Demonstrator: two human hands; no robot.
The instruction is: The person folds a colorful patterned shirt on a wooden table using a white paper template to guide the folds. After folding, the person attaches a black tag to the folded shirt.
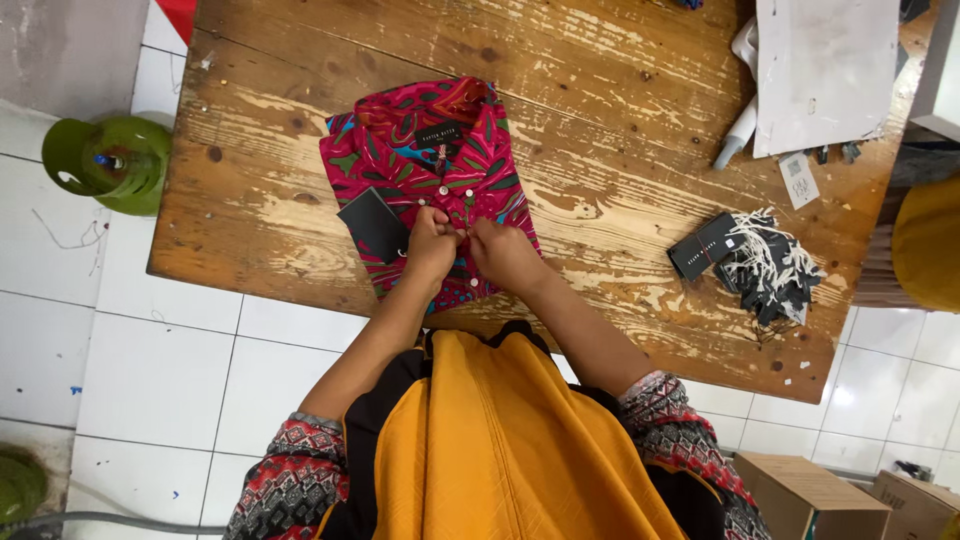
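Observation:
A folded magenta shirt (400, 140) with a colourful leaf print lies collar-up on the worn wooden table (600, 90). A black card tag (372, 224) rests on its left side. My left hand (432, 245) and my right hand (505, 252) meet at the shirt's button placket, fingers pinched together on the fabric near a button. Both hands cover the lower middle of the shirt.
A pile of black tags with white strings (755, 265) lies at the table's right. A grey board (825, 70) and a white tool (740, 125) sit at the back right. A green gas cylinder (110, 160) stands on the tiled floor at left; cardboard boxes (810, 495) sit lower right.

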